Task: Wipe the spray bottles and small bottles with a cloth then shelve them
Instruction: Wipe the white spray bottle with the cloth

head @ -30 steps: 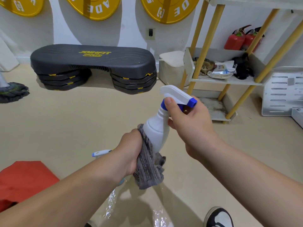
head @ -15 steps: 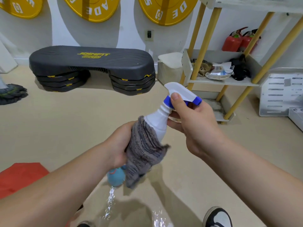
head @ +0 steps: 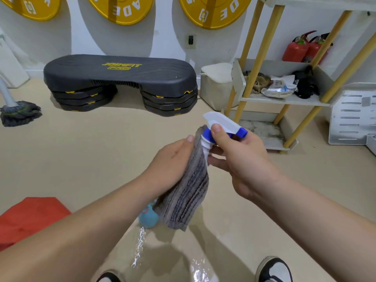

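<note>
One spray bottle (head: 220,121) is mid-wipe in the head view, held in the air in front of the yellow-legged shelf unit (head: 305,101) and nearer the camera than its lowest board. The right hand (head: 242,157) grips the blue-and-white trigger head, with the thumb on the blue collar. The left hand (head: 171,161) clasps a grey striped cloth (head: 189,192) around the bottle's body. The two hands sit close together, joined by the bottle.

Wiping looks to be under way, and this bottle is not yet shelved. A small teal bottle (head: 148,217) stands on the floor, farther from the shelf unit than the hands are, and it is also unshelved. No cleaned bottles are recognisable on the shelf unit, so most of the task seems left.

The cloth covers nearly all of the spray bottle's body, so how clean it is cannot be judged. Most of the left hand's fingers are hidden behind the cloth. The cloth also overlaps the teal bottle. The frame cuts off the top of the shelf unit, and the items on its middle board are too jumbled to name.
</note>
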`<state>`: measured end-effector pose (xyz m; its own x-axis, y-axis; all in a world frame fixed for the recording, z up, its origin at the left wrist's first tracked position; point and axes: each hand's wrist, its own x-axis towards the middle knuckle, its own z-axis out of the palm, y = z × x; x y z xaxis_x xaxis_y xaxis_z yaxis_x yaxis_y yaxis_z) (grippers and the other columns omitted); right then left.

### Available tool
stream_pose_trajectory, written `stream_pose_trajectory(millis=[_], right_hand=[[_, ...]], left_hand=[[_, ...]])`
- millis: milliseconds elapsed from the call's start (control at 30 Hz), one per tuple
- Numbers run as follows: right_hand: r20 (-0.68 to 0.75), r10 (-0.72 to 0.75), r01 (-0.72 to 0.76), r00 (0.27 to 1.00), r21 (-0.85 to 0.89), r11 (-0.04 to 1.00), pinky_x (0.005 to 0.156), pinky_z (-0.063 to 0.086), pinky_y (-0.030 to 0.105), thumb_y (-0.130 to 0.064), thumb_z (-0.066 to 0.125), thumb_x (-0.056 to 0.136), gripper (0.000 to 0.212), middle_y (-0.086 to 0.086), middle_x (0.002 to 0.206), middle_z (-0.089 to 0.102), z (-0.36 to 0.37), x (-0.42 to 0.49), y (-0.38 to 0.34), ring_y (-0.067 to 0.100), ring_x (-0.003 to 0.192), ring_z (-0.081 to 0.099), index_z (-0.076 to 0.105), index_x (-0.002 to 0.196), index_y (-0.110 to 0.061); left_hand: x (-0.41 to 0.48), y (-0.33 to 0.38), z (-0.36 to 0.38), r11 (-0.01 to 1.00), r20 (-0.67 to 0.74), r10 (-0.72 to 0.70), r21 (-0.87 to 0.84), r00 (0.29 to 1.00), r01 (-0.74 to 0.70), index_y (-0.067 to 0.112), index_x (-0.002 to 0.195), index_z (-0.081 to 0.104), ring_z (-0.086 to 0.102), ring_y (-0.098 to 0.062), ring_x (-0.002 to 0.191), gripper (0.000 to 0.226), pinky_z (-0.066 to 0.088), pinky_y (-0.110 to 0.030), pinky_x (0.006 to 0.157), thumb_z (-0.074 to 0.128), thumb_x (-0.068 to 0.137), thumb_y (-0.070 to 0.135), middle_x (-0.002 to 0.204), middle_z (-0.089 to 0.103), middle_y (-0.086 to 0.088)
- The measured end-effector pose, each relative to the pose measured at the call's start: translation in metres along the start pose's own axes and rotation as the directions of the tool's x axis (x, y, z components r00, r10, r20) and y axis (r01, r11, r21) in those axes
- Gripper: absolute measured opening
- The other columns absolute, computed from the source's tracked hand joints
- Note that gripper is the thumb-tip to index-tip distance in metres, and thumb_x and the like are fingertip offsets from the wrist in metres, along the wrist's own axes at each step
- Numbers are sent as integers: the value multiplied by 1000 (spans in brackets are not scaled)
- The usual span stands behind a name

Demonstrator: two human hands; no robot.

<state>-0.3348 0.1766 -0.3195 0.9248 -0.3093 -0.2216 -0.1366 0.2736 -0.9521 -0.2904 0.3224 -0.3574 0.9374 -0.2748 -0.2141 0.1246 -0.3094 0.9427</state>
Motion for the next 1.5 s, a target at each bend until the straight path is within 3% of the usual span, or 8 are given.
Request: stream_pose_trajectory(millis=[133,500,600,767,1000,1200,1367,1500], right_hand=[[-1,-18,18,1000,10,1000,79,66,36,-24,68,100,20,5,111,79,-2,1,-4,20,92,76,72,120,-21],[-71,-34,36,997,24,999,85,65,40,-24,70,99,25,2,113,78,-7,9,-2,24,105,75,68,123,-20],[-68,-44,45,997,5,999,89,64,42,-25,70,99,25,2,113,78,-8,9,-2,21,105,75,69,124,-21],[-14,-5,5,1000,-25,1000,83,65,41,-24,69,100,23,7,108,80,-2,3,5,20,88,76,71,122,-17],[-78,-12,16,997,53,998,84,65,40,-26,68,101,22,4,113,79,-9,8,-11,25,102,76,70,122,-21],[-45,40,-38,998,49,998,72,65,34,-27,66,102,17,6,105,80,-8,3,-10,17,78,73,73,116,-19],[-122,37,-30,992,58,998,81,65,38,-29,69,100,19,7,111,79,-9,9,-13,19,86,73,72,116,-19],[-143,32,-21,989,82,996,85,65,40,-29,68,101,17,3,109,79,-12,13,-13,21,91,74,73,116,-23]], left_hand=[[-4,-4,-6,784,341,-390,-365,855,503,7,85,69,69,-33,75,41,60,-40,71,62,95,46,81,69,-20],[-1,-25,10,821,9,-489,-334,872,464,0,112,68,74,-36,83,53,61,-39,73,49,103,48,101,77,-20],[-3,-22,10,966,-283,-179,132,942,224,14,86,63,65,-34,93,46,53,-39,84,35,108,44,96,71,-11],[-16,-8,18,835,-69,441,399,895,-380,25,102,59,59,-16,89,34,44,-39,77,33,110,44,90,68,7],[0,-6,11,939,48,-298,-163,954,301,21,101,74,72,-27,97,59,52,-37,95,39,98,68,101,79,-4],[-9,-19,14,742,29,559,428,828,-516,33,126,55,59,-11,106,29,47,-31,86,48,103,50,115,62,13],[6,-18,4,999,46,-15,-49,999,18,34,113,71,71,-12,100,44,54,-34,91,51,96,70,99,77,15],[1,-16,19,821,154,-367,-410,917,397,21,119,73,73,-36,109,65,53,-52,106,47,92,74,112,78,-11]])
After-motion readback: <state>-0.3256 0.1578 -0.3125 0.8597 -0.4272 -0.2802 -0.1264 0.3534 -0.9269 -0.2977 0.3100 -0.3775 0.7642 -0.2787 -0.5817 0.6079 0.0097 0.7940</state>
